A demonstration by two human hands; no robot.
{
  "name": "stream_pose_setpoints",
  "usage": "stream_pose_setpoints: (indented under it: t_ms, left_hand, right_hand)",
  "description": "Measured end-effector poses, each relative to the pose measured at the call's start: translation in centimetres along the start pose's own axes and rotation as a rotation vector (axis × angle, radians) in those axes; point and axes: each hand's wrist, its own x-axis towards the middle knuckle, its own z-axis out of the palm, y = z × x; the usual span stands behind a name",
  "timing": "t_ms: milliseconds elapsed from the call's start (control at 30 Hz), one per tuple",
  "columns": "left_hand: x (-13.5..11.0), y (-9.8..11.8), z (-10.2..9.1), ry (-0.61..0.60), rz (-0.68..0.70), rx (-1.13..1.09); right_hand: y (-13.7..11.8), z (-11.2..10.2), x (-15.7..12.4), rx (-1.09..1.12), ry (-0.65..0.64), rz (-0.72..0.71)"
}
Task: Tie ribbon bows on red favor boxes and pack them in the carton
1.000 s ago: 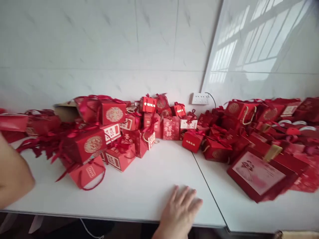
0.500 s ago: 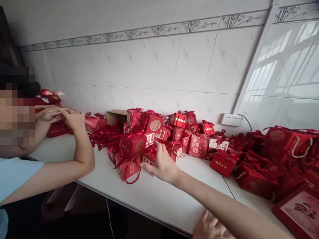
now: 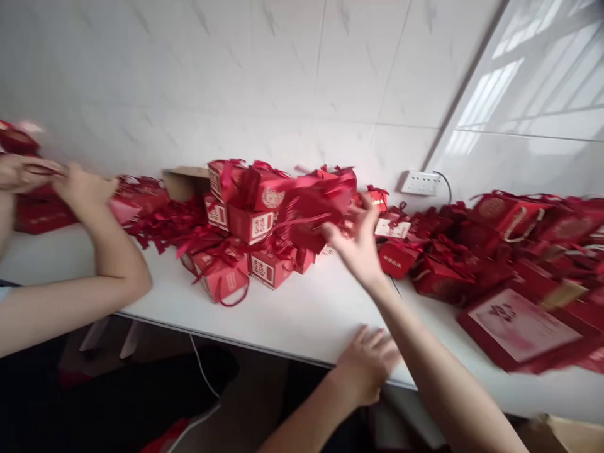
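Observation:
A heap of small red gift boxes with gold marks and red ribbons lies on the white table against the tiled wall. My right hand reaches over the table and grips a motion-blurred red gift box, raised above the heap's right side. My left hand lies flat on the table's near edge, fingers apart, holding nothing.
Another person's arms and hands work on red boxes at the far left. More red bags and boxes and a flat red picture box fill the right table. A wall socket and an open cardboard box stand behind.
My right hand has moved right and up from the middle of the heap, now with a red box in it. My left hand stays at the table edge. The view has dropped.

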Motion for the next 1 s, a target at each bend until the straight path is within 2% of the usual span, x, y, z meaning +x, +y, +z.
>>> stream_pose_setpoints:
  t_ms: [100, 167, 233, 333, 400, 467, 533, 600, 700, 767, 833, 900, 1000]
  left_hand:
    - [0.3, 0.8, 0.2, -0.015, -0.002, -0.124]
    - [0.4, 0.7, -0.1, -0.032, -0.024, -0.215]
    - [0.2, 0.1, -0.6, -0.053, -0.055, -0.288]
    - [-0.3, -2.4, -1.9, -0.088, -0.16, -0.283]
    - [-0.7, -4.9, -2.9, -0.134, -0.253, -0.227]
    - [-1.2, -7.4, -3.8, -0.185, -0.39, -0.158]
    - [-1.9, -9.3, -4.4, -0.146, -0.574, -0.05]
    - [-2.9, -10.1, -4.7, -0.033, -0.707, 0.072]
    - [-4.9, -9.2, -4.4, 0.192, -0.687, 0.12]
    - [-6.0, -7.8, -4.1, 0.296, -0.636, 0.055]
    - [-6.7, -6.6, -3.7, 0.33, -0.641, 0.008]
    - [-6.8, -5.8, -3.4, 0.338, -0.659, -0.001]
    - [-6.7, -5.7, -3.3, 0.342, -0.661, 0.002]
  right_hand:
    - [2.0, -8.0, -2.5, -0.177, 0.266, 0.025]
    - [3.6, -12.0, -5.7, -0.314, 0.37, 0.068]
    - [5.6, -14.5, -9.7, -0.428, 0.42, 0.161]
    - [8.2, -15.8, -14.8, -0.463, 0.337, 0.345]
    - [9.2, -15.9, -16.8, -0.403, 0.331, 0.454]
    - [9.4, -15.9, -17.4, -0.378, 0.333, 0.487]
    - [9.1, -16.0, -17.2, -0.391, 0.296, 0.46]
    - [8.6, -16.1, -16.8, -0.388, 0.257, 0.417]
    - [7.4, -15.3, -16.7, -0.34, 0.207, 0.356]
    - [6.6, -13.9, -16.9, -0.311, 0.106, 0.341]
    - [6.0, -11.9, -16.7, -0.324, -0.042, 0.35]
    - [6.1, -9.7, -15.7, -0.386, -0.131, 0.363]
    - [7.6, -6.4, -12.7, -0.516, -0.102, 0.377]
